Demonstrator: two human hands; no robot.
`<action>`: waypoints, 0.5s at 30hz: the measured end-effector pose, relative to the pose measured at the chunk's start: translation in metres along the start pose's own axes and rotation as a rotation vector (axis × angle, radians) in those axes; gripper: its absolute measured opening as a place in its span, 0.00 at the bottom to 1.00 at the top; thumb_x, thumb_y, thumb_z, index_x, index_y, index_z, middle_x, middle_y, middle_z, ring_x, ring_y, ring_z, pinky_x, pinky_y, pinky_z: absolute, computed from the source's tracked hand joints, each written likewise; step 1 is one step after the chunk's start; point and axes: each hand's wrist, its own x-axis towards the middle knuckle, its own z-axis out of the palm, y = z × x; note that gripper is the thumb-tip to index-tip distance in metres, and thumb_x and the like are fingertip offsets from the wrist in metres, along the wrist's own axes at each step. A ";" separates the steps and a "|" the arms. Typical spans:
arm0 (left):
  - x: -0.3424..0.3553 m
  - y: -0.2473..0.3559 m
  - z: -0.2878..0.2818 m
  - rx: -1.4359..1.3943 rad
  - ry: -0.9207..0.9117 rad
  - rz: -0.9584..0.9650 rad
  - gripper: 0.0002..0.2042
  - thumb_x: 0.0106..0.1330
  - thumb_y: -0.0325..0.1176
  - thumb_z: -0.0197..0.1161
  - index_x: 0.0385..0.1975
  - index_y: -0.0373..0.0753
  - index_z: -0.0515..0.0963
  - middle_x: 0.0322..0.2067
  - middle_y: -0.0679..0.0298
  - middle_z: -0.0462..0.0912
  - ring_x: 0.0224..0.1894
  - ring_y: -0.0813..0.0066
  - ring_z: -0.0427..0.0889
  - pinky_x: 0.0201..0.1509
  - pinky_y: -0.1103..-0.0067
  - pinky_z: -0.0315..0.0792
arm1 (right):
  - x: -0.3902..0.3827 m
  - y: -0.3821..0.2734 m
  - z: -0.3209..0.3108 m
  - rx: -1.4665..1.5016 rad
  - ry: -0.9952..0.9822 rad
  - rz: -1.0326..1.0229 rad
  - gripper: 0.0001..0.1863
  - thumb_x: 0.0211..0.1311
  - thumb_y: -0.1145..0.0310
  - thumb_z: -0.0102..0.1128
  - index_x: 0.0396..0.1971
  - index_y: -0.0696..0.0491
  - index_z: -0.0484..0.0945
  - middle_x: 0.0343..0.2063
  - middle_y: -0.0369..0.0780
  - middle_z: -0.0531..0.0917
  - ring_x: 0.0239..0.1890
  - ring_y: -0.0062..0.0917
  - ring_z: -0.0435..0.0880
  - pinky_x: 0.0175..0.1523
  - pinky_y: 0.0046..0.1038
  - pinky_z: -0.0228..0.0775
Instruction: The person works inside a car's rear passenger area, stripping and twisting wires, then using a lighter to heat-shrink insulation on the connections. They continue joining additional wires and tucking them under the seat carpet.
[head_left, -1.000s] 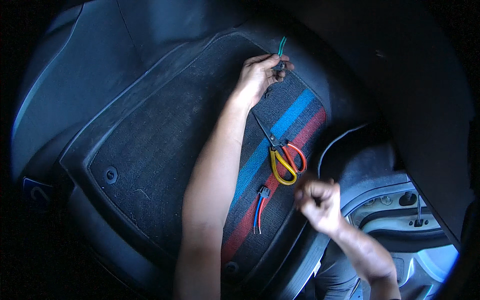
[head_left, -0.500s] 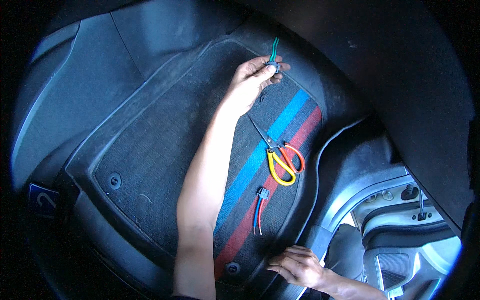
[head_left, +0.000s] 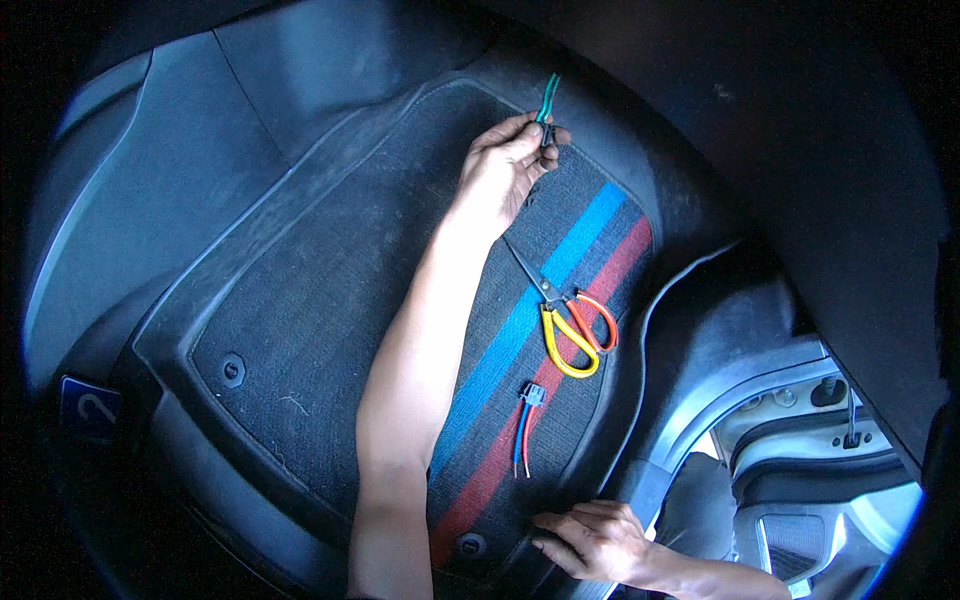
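Note:
My left hand is closed on a small dark connector with two green wires rising from it, over the upper part of the striped mat. A small dark piece is partly hidden beside that hand. Below lie scissors with yellow and red handles, blades pointing up-left. Lower on the mat is a dark plug with red and blue wires. My right hand rests at the mat's lower right edge, fingers loosely bent and apart, holding nothing visible.
The mat sits in a car footwell with a raised rim and dark trim panels. A dark overhanging panel fills the upper right. The door opening and sill are at the lower right, with a leg in it. Mat fasteners show.
My right hand has dropped from beside the scissors to the mat's lower edge. My left hand has shifted slightly left, still holding the green-wired connector.

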 end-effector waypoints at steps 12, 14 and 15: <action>-0.002 0.004 -0.004 -0.243 -0.002 -0.110 0.09 0.73 0.31 0.53 0.44 0.32 0.75 0.39 0.57 0.81 0.36 0.72 0.75 0.47 0.74 0.72 | 0.060 0.029 -0.045 0.209 0.389 0.074 0.12 0.69 0.64 0.57 0.38 0.59 0.80 0.22 0.43 0.79 0.25 0.33 0.80 0.31 0.33 0.73; -0.004 0.003 -0.002 -0.164 0.016 -0.086 0.09 0.73 0.31 0.53 0.44 0.33 0.76 0.39 0.58 0.81 0.37 0.72 0.76 0.48 0.74 0.71 | 0.123 0.049 -0.080 0.285 0.600 0.170 0.17 0.72 0.58 0.55 0.33 0.59 0.79 0.20 0.37 0.75 0.25 0.19 0.74 0.31 0.26 0.66; -0.003 0.002 -0.001 -0.153 0.046 -0.084 0.09 0.73 0.31 0.54 0.44 0.34 0.76 0.40 0.58 0.82 0.37 0.72 0.76 0.48 0.74 0.71 | 0.165 0.064 -0.102 0.301 0.692 0.187 0.19 0.71 0.57 0.56 0.32 0.60 0.80 0.20 0.36 0.76 0.27 0.16 0.73 0.33 0.25 0.66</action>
